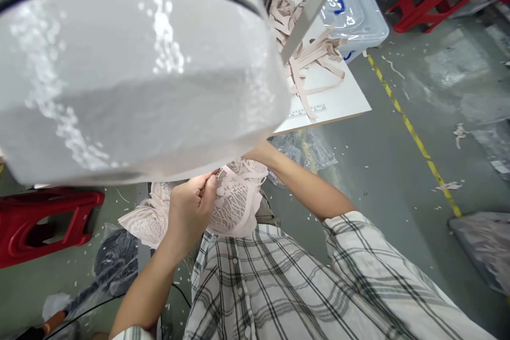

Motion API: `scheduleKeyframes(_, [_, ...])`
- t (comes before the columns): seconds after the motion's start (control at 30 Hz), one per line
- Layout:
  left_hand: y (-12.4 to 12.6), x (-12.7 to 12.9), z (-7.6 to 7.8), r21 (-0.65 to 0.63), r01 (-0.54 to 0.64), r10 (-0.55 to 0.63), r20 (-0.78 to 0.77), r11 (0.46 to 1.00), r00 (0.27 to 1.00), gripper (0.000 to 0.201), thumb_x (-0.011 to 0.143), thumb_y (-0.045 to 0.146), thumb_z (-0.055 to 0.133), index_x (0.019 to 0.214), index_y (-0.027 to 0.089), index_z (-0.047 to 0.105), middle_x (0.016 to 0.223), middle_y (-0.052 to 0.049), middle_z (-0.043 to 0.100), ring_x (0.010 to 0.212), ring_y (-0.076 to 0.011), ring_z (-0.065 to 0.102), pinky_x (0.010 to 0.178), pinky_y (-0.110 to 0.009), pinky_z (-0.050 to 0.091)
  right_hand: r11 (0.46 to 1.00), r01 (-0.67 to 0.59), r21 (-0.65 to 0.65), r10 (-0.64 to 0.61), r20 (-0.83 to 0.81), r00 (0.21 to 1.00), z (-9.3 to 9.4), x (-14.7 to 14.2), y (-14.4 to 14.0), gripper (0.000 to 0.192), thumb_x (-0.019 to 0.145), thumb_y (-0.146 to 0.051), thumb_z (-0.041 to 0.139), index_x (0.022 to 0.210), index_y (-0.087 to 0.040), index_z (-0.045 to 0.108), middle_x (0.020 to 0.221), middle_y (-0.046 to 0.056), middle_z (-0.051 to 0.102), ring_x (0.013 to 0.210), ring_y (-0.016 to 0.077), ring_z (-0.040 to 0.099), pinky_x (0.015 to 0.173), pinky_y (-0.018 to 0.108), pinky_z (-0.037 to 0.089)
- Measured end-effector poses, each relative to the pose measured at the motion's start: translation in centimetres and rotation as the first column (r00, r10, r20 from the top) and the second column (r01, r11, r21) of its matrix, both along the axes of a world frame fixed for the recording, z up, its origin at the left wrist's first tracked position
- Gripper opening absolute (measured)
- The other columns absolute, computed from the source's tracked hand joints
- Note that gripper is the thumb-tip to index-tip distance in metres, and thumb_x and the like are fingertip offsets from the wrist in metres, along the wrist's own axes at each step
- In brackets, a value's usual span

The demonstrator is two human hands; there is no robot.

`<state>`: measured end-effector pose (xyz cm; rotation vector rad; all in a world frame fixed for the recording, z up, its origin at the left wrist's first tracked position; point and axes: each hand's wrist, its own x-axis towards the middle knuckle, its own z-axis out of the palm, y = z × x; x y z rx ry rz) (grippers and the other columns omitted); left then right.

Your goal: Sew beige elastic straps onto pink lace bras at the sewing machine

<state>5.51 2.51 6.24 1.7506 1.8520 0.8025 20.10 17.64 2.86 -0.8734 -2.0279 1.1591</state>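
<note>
My left hand [191,207] pinches pale pink lace fabric [235,204] at the desk [338,101] edge, under the sewing machine [131,69]. My right hand is hidden behind the machine; its grip is unclear. I'd keep the lace flat and taut.

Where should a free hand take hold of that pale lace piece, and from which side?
Probably the loose lace flap hanging left of the left hand, approached from the left. The lace piece is already pinched at its middle, and its far edge runs under the big grey machine housing, where the right hand is hidden.
</note>
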Motion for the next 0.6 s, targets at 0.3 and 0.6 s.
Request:
scheduleKeyframes(0.3, [-1.3, -0.2, -0.4, 0.069, -0.029, 0.034, -0.071, 0.997, 0.997, 0.03, 0.098, 0.027, 0.053, 0.116, 0.02, 0.075, 0.11, -0.004, 0.079, 0.099, -0.0204, 0.076, 0.081, -0.026, 0.059, 1.0, 0.01, 0.027, -0.008, -0.08, 0.997, -0.9, -0.1, 0.2, 0.008, 0.08, -0.024, 0.065, 0.084, -0.018, 0.062, 0.097, 0.003, 0.06, 0.082, 0.016, 0.053, 0.078, 0.031, 0.049])
scheduleKeyframes(0.6, [-1.4, -0.7, -0.5, 0.182, -0.051, 0.072, -0.113, 0.982, 0.991, 0.025, 0.095, 0.022, 0.055, 0.106, 0.019, 0.077, 0.1, -0.005, 0.081, 0.084, -0.0169, 0.076, 0.073, -0.022, 0.057, 0.997, 0.069, 0.036, -0.063, -0.13, 0.989, -1.2, -0.7, -0.2, 0.012, 0.081, -0.024, 0.064, 0.09, -0.016, 0.067, 0.104, 0.005, 0.062, 0.086, 0.0169, 0.057, 0.074, 0.03, 0.05])
